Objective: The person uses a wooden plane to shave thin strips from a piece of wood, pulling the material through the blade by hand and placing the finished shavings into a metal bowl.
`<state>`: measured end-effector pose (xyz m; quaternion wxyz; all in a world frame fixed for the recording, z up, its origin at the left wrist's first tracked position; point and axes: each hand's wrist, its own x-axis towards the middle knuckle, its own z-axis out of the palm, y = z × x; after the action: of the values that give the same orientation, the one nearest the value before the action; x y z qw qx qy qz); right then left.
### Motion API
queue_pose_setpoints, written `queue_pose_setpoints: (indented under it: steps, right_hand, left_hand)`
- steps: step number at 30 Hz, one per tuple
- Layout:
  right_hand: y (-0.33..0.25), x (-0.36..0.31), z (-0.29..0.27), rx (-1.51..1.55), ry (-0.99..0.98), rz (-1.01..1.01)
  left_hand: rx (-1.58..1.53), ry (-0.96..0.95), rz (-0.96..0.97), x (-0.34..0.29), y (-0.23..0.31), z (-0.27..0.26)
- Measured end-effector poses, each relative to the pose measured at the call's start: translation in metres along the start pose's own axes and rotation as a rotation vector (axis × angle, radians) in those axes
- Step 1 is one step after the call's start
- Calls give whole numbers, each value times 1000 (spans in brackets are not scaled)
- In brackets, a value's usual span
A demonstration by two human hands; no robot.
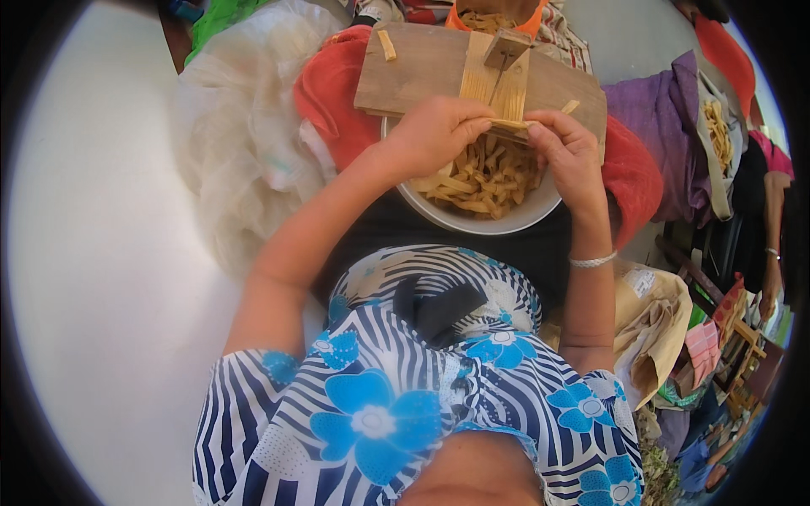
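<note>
A short tan strip (510, 125) is stretched level between my two hands, one end pinched by each. My left hand (434, 135) grips its left end between thumb and fingers, and my right hand (571, 152) has the right end the same way. Just below the strip, a pale metal bowl (481, 226) holds a heap of similar bent tan strips (485, 181). Beyond my hands a wooden board (413, 72) lies across the bowl's far side. On it is a lighter wooden plank (496, 84) carrying an upright wooden block (508, 49).
Loose pieces lie on the board's left and right ends. Red cloth (333, 84) flanks the bowl on both sides. An orange container (535, 18) stands beyond the board. Clear plastic sheeting (240, 118) is at left; a purple sack (645, 118) and brown paper bag (654, 325) are at right. Another person's arm (772, 228) shows far right.
</note>
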<state>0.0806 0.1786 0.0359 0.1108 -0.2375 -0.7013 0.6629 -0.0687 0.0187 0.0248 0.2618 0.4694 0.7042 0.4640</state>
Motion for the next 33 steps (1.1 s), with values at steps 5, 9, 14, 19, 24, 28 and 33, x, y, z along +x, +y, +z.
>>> queue_pose_setpoints:
  steps: [5,9,14,19,24,28,33]
  right_hand:
    - [5,19,2,-147,119,-119]
    - [8,31,2,-289,114,-105]
    - [32,46,8,-512,104,-286]
    - [15,32,8,-706,115,-225]
    - [-8,3,20,-912,368,-692]
    - [8,-6,47,-625,327,-547]
    - [18,-21,26,-618,56,-236]
  left_hand:
    - [-232,-1,-187,24,-16,-17]
    - [-169,40,-224,35,-29,-19]
    - [199,173,-71,50,-56,2]
    - [400,275,-157,41,-58,-9]
    - [43,205,-142,7,-21,2]
    - [-393,117,-142,-10,8,35]
    - [25,-33,-44,-7,6,6]
